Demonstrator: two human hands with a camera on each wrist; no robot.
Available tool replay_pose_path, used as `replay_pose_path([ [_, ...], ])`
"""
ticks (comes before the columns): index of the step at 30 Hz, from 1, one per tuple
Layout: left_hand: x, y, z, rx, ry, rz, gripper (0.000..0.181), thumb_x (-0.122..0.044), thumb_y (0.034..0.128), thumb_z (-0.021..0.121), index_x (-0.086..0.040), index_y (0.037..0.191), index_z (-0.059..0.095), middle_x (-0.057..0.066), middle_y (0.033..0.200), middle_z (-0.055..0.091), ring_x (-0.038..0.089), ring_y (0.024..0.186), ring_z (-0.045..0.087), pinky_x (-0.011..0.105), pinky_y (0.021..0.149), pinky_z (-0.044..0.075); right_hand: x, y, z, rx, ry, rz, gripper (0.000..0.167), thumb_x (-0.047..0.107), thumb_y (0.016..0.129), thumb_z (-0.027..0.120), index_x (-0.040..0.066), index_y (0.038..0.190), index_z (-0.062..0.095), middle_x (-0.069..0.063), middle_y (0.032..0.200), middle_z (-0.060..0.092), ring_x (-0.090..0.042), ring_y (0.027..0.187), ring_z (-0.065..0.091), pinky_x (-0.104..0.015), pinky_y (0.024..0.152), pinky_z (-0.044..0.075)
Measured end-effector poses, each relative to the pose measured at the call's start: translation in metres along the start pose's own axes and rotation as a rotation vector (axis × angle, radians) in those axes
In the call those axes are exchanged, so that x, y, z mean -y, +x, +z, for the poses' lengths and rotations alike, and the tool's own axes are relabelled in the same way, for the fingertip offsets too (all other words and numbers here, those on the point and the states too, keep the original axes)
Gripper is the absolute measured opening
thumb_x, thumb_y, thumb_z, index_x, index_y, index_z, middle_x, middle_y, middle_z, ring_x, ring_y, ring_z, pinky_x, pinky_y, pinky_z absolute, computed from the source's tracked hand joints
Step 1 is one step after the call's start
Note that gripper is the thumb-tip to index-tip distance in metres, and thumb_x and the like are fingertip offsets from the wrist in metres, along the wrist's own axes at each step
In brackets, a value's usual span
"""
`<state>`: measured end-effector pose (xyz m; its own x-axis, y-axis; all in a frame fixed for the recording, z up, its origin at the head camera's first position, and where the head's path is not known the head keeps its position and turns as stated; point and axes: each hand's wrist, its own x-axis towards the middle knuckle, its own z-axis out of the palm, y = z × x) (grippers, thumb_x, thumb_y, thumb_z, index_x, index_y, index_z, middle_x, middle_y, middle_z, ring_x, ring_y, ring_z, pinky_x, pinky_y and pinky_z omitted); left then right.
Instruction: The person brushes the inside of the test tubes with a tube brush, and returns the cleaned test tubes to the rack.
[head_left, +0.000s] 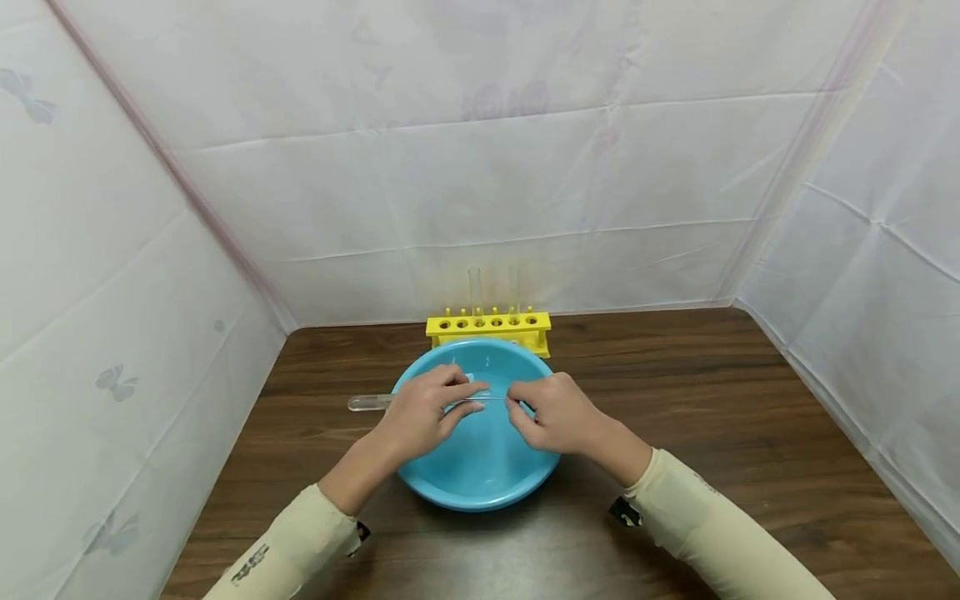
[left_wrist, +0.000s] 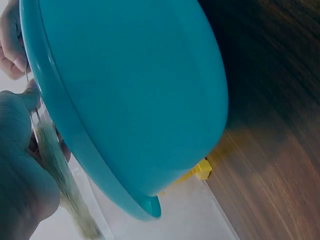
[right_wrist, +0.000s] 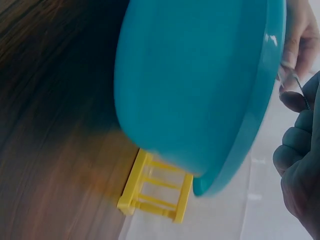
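Note:
Over a blue basin point(head_left: 480, 493), my left hand point(head_left: 420, 417) grips a clear test tube point(head_left: 367, 403) lying roughly level, its rounded end pointing left past the rim. My right hand point(head_left: 558, 415) pinches the thin twisted wire handle point(right_wrist: 302, 90) of a test tube brush, whose wire enters the tube's mouth between the hands. In the left wrist view, pale blurred bristles point(left_wrist: 62, 172) show inside the tube. My left fingers partly cover the tube's middle.
Behind the basin stands a yellow test tube rack point(head_left: 487, 323) with two clear tubes point(head_left: 475, 290) upright in it. Everything rests on a dark wood table point(head_left: 675, 392). White sheeting point(head_left: 480, 183) closes the back and both sides.

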<state>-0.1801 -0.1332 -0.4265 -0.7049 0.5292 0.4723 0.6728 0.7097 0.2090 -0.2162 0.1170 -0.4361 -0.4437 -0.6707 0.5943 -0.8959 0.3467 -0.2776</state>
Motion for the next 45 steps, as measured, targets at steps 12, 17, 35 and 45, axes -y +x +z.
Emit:
replay_pose_path([
  [12,-0.003,0.001,0.003,0.019,0.047,0.010,0.031,-0.029,0.0975,0.080,-0.020,0.127,0.080,-0.003,0.097,0.067,0.009,0.081,0.057,0.021,0.067,0.047,0.007,0.009,0.017,0.022,0.074,0.070,0.031,0.000,0.095,0.051,0.015,0.069,0.056,0.007,0.054,0.035,0.007,0.050,0.019,-0.011,0.048,0.019],
  [17,-0.003,0.003,0.000,0.012,0.054,0.002,0.031,-0.027,0.0979,0.079,-0.017,0.127,0.081,-0.002,0.095,0.066,0.010,0.080,0.057,0.021,0.067,0.048,0.011,0.014,0.023,-0.007,0.066,0.156,0.034,0.001,0.099,0.048,0.015,0.069,0.054,0.007,0.057,0.033,0.004,0.049,0.020,-0.013,0.048,0.020],
  [35,0.014,-0.006,-0.009,0.090,-0.019,0.008,0.038,-0.030,0.0963,0.081,-0.018,0.132,0.078,-0.003,0.102,0.068,0.006,0.079,0.054,0.019,0.067,0.048,0.005,0.008,0.023,0.125,-0.073,0.026,0.029,-0.001,0.103,0.055,0.017,0.080,0.053,0.010,0.064,0.028,0.001,0.052,0.020,-0.013,0.051,0.019],
  [45,0.017,-0.009,-0.014,0.143,-0.049,0.009,0.036,-0.030,0.0981,0.078,-0.018,0.132,0.078,-0.003,0.103,0.069,0.005,0.078,0.056,0.017,0.066,0.049,0.007,0.007,0.021,0.164,-0.044,0.014,0.027,-0.005,0.100,0.054,0.015,0.083,0.056,0.010,0.066,0.027,0.000,0.055,0.023,-0.013,0.052,0.022],
])
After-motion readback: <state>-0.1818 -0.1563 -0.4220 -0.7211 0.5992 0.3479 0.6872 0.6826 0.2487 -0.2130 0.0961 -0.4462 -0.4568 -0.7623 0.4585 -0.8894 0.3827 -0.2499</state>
